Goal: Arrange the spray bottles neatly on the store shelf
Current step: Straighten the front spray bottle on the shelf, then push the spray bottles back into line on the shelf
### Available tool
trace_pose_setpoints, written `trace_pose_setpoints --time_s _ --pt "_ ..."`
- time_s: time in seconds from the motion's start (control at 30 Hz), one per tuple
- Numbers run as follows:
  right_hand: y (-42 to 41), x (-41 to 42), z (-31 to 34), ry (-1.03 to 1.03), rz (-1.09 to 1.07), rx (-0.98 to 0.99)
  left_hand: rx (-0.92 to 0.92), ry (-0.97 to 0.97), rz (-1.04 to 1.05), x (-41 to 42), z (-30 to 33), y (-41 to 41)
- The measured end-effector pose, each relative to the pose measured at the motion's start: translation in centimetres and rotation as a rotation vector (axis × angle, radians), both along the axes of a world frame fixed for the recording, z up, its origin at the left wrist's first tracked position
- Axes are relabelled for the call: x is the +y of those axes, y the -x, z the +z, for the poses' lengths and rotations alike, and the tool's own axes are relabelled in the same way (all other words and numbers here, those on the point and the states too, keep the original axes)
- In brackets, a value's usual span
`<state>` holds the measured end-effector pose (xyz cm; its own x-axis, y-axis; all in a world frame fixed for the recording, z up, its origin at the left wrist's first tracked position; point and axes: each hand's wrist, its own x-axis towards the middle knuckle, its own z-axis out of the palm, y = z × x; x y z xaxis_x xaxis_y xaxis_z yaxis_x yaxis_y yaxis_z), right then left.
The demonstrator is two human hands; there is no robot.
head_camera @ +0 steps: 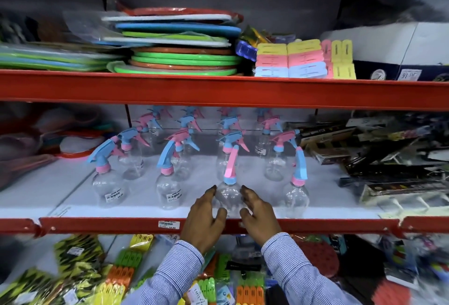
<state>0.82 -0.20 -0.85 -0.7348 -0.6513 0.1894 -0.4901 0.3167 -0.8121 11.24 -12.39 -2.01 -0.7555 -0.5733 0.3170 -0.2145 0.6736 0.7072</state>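
Several clear spray bottles with pink and blue trigger heads stand in rows on the white middle shelf. In the front row, a clear bottle with a pink trigger stands upright near the shelf's red front edge. My left hand cups its left side and my right hand cups its right side, fingers against the round body. Other front bottles stand at the left, centre left and right.
Stacked coloured plates and mats and pastel packs fill the upper shelf. Dark boxed goods crowd the right of the middle shelf. Packaged items lie on the shelf below my striped sleeves.
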Motion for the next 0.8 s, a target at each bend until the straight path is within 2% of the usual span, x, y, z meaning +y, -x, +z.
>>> trace_pose_setpoints --time_s 0.23,0.37,0.47,0.57,0.8 --pt "-1.9 1.8 0.6 -0.014 -0.003 0.076 -0.068 0.063 0.025 1.5 0.3 -2.2" --pt "-3.5 3.2 -0.5 0.066 -0.047 0.245 -0.044 0.198 0.069 2.8 0.7 -4.8" --pt "-5.2 3.6 -1.4 0.077 -0.064 0.484 -0.055 0.353 0.154 2.9 0.1 -7.1" --pt "-7.1 2.7 -1.5 0.017 0.0 0.679 -0.113 0.513 0.222 2.3 -0.3 -9.8" --pt "-9.8 -1.9 -0.5 -0.156 0.089 0.794 -0.251 0.605 0.308 -1.1 0.0 -13.1"
